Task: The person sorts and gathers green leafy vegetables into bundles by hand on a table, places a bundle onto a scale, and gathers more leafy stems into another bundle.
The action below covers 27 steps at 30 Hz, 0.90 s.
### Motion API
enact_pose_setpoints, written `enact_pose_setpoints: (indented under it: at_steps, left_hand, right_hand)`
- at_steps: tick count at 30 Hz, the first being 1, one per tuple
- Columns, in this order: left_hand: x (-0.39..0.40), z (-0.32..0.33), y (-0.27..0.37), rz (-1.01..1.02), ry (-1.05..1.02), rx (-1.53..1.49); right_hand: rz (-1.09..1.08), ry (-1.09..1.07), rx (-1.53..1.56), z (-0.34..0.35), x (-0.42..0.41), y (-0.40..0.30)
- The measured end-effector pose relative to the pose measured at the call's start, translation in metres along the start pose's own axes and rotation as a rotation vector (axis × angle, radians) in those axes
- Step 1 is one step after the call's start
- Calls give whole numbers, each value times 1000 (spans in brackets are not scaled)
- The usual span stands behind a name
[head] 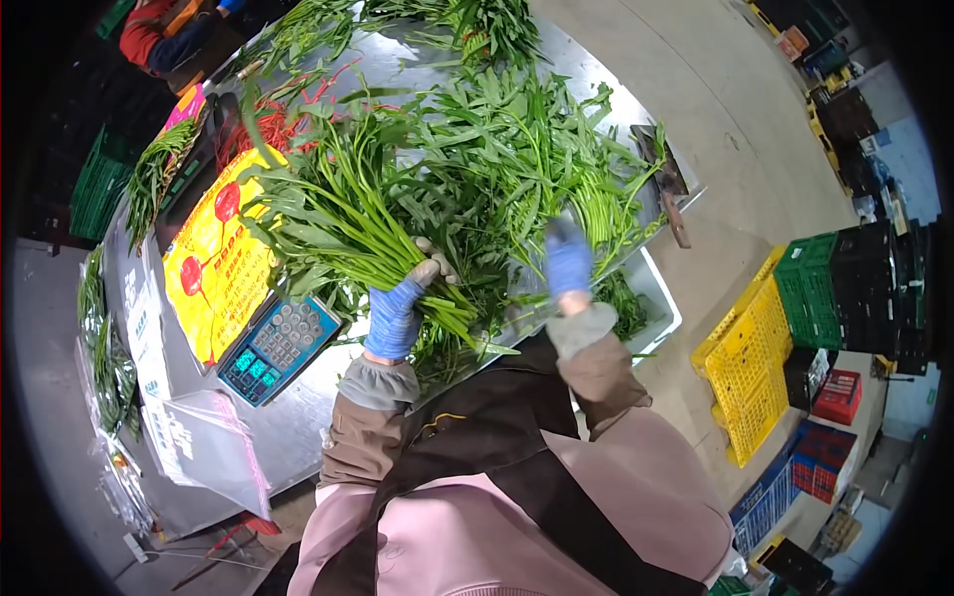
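Note:
In my gloved left hand (pixel 402 309) is a bunch of leafy green vegetables (pixel 365 246), its stems gripped near the cut ends and its leaves fanning to the upper left. My gloved right hand (pixel 569 257) is blurred, at the near side of a large pile of the same greens (pixel 492 141); whether its fingers hold anything cannot be told. Left of the bunch, a digital scale (pixel 279 350) with a lit display stands partly under a yellow printed bag (pixel 216 253). Red ties (pixel 264 130) lie behind the bunch. A wide-bladed knife (pixel 671 186) rests at the table's right corner.
Below the metal table's (pixel 291 439) right edge is a white bin (pixel 663 305) with greens. Clear plastic bags (pixel 216 439) lie on the left side. A yellow pallet (pixel 745 357) and green crates (pixel 809 290) stand to the right. Another person (pixel 168 45) is at the upper left.

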State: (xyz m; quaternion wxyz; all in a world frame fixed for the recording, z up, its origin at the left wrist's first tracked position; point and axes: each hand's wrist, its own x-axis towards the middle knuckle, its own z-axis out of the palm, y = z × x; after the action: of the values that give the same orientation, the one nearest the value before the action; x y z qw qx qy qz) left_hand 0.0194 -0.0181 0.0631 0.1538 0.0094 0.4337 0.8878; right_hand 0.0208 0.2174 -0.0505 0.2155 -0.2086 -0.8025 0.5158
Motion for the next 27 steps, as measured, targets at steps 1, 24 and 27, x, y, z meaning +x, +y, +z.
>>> enact_pose_setpoints:
  at_steps: [1,24,27]
  left_hand:
    - [1,0,1,-10,2,19]
    - [15,-9,-21,-94,58,103]
    - [11,-8,-20,-105,106,74]
  right_hand:
    - [-20,26,-347,-17,19,15]
    - [-196,-39,-345,-14,35,1]
    - [-144,-35,16,-16,22,-7]
